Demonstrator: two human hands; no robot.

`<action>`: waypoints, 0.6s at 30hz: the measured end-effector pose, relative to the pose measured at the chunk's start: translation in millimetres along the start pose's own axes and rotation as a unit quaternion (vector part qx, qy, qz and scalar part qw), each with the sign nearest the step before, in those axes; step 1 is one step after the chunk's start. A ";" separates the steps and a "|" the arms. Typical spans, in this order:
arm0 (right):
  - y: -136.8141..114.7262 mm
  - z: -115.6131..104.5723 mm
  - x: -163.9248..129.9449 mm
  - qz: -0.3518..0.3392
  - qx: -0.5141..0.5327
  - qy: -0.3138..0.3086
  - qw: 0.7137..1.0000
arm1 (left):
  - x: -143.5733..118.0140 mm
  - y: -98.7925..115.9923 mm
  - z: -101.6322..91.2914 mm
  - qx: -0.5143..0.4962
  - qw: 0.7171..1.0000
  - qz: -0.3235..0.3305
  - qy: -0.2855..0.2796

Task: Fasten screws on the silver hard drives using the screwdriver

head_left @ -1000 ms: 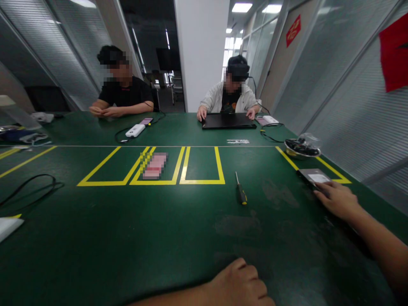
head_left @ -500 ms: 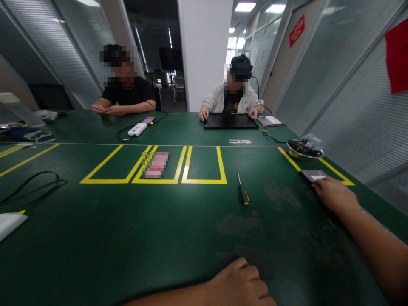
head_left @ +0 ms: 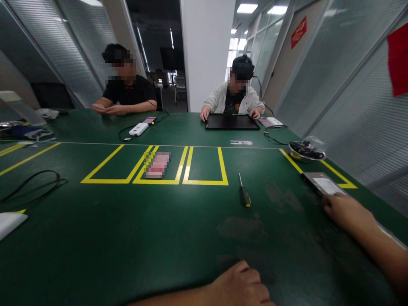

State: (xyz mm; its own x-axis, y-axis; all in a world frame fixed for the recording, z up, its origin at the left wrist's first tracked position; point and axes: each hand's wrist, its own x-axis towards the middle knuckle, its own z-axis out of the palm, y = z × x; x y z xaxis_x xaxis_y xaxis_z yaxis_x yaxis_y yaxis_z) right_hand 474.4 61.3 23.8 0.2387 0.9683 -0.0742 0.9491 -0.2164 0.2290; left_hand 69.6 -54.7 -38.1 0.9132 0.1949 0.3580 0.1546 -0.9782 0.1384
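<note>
My right hand (head_left: 349, 212) is closed over the near part of a flat grey metal box (head_left: 311, 180) at the right of the table. A white label shows on the box's top, and its near end is hidden under my hand. The box lies partly within yellow tape lines. At the bottom centre, my left hand (head_left: 244, 284) rests on the table in a loose fist, with no object visible in it. A dark-handled screwdriver (head_left: 245, 196) lies between my hands, farther up, its shaft pointing away from me.
A metal bowl (head_left: 306, 156) with black parts and a plastic bag stands behind the box. Yellow tape (head_left: 205, 183) marks several areas, one holding a pink object (head_left: 158, 165). Opposite, one person holds a black panel (head_left: 232, 122); another sits left. Cables and white devices lie around.
My right hand has drawn back toward me and to the right, so more of the box and its label shows. My left hand has barely moved.
</note>
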 end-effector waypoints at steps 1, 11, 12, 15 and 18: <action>4.5 2.1 -6.9 -0.005 0.012 0.006 1.000 | -0.5 -0.1 0.4 -0.001 1.000 0.000 0.007; 25.7 16.0 -32.5 0.074 0.070 0.055 0.993 | 1.1 0.5 -7.0 0.002 1.000 -0.001 -0.003; 24.6 16.8 -30.1 0.071 0.069 0.058 0.993 | 1.1 0.8 -7.3 0.002 1.000 -0.001 0.000; 23.7 17.7 -21.2 0.063 0.065 0.048 0.995 | 0.9 1.2 -7.7 0.007 1.000 -0.001 0.003; 27.4 16.3 -12.5 0.066 0.066 0.023 0.995 | 1.5 1.3 -10.1 0.012 1.000 0.002 -0.006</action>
State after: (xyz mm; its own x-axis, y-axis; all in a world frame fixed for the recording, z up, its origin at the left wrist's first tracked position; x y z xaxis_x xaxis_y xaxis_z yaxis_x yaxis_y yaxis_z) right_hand 500.8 41.2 15.2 0.3561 0.9344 -0.0057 0.9295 -0.3536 0.1048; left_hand 67.4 -54.9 -28.0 0.9185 0.1900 0.3466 0.1598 -0.9805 0.1140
